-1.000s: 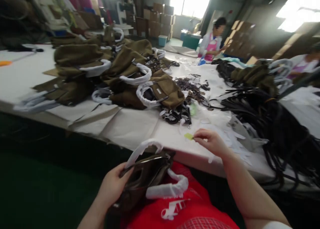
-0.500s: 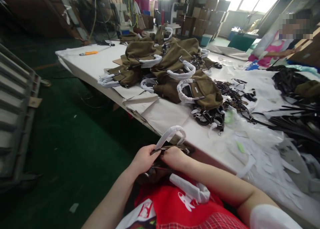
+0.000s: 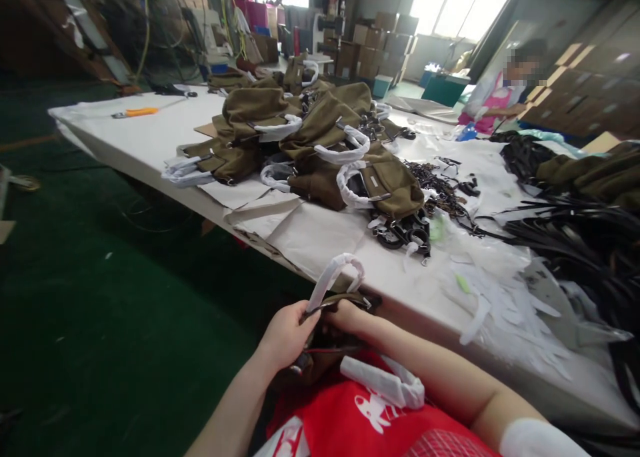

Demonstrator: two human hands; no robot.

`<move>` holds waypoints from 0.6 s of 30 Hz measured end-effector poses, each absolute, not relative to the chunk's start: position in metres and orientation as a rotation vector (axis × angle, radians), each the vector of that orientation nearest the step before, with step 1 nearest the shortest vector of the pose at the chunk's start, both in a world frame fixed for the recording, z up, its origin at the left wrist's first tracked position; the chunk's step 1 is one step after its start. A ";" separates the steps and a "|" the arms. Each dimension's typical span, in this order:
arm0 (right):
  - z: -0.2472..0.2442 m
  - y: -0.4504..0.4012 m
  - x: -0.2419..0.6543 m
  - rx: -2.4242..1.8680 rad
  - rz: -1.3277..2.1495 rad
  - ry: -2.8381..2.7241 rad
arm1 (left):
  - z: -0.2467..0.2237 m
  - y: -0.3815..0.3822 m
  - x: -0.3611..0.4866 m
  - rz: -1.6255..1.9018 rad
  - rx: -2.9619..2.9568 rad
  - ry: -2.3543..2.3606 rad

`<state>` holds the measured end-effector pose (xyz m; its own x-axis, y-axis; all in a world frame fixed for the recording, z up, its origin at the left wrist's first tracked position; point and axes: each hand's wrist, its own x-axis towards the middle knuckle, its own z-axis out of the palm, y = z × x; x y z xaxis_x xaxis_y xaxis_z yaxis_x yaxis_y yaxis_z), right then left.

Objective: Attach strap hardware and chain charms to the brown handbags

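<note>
An olive-brown bag point(image 3: 325, 360) with two white-wrapped handles is between my body and the table edge. My left hand point(image 3: 287, 334) pinches the bag's rim beside the base of the far handle point(image 3: 333, 270). Close to it, my right hand point(image 3: 346, 316) is closed at the bag's opening, its fingertips hidden inside or behind the rim. The near handle point(image 3: 385, 382) lies against my red apron point(image 3: 345, 410). Beyond the bag, a heap of similar olive bags point(image 3: 320, 124) rests on the white-covered table point(image 3: 325, 234).
Black straps point(image 3: 575, 237) and small metal-fitted pieces point(image 3: 435, 184) lie on the table's right part. White strips point(image 3: 505, 310) are near its front edge. An orange-handled tool point(image 3: 141, 112) is at the far left. A person in pink point(image 3: 495, 104) is across the table.
The view has turned to the right, so the table and heap appear further left. Both hands stay at the bag's rim, and my right hand sits slightly lower in view.
</note>
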<state>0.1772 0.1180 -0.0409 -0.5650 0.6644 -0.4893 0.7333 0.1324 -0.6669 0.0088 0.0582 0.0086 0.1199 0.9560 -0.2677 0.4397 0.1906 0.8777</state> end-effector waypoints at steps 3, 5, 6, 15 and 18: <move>-0.037 0.114 0.170 1.459 -1.400 2.340 | 0.009 0.055 0.005 0.653 1.369 1.461; -0.031 0.111 0.167 1.489 -1.286 2.424 | 0.008 0.054 0.002 0.635 1.339 1.446; -0.028 0.110 0.165 1.495 -1.205 2.473 | 0.008 0.054 0.000 0.628 1.326 1.433; -0.014 0.105 0.161 1.375 -0.568 2.649 | 0.004 0.049 -0.007 0.536 1.298 1.506; -0.004 0.103 0.159 1.215 -0.617 2.611 | 0.000 0.049 -0.009 0.505 1.298 1.544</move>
